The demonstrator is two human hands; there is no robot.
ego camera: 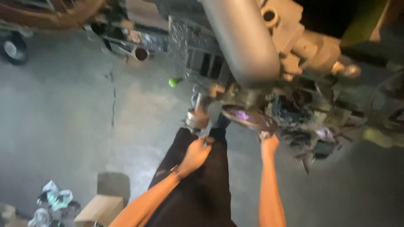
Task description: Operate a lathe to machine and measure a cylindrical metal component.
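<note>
My left hand [196, 154] is closed around a slim metal tool [207, 126]. The tool reaches up to a round metal fitting [197, 118] on the underside of a machine. My right hand [269, 143] is raised just right of it. Its fingers grip the lower edge of a dark round disc [251, 118] with a purple glint. A thick grey pipe [244, 38] slants over both hands. The frame is blurred, so the fingers' exact hold is hard to make out. My dark trousers [198, 189] lie below my hands.
Greasy engine parts and wires [311, 113] crowd the right side. A small green knob [173, 83] sticks out left of the fitting. The cracked concrete floor [63, 117] spreads to the left, with a cardboard box [99, 208], crumpled rags [54, 199] and a small wheel [14, 49].
</note>
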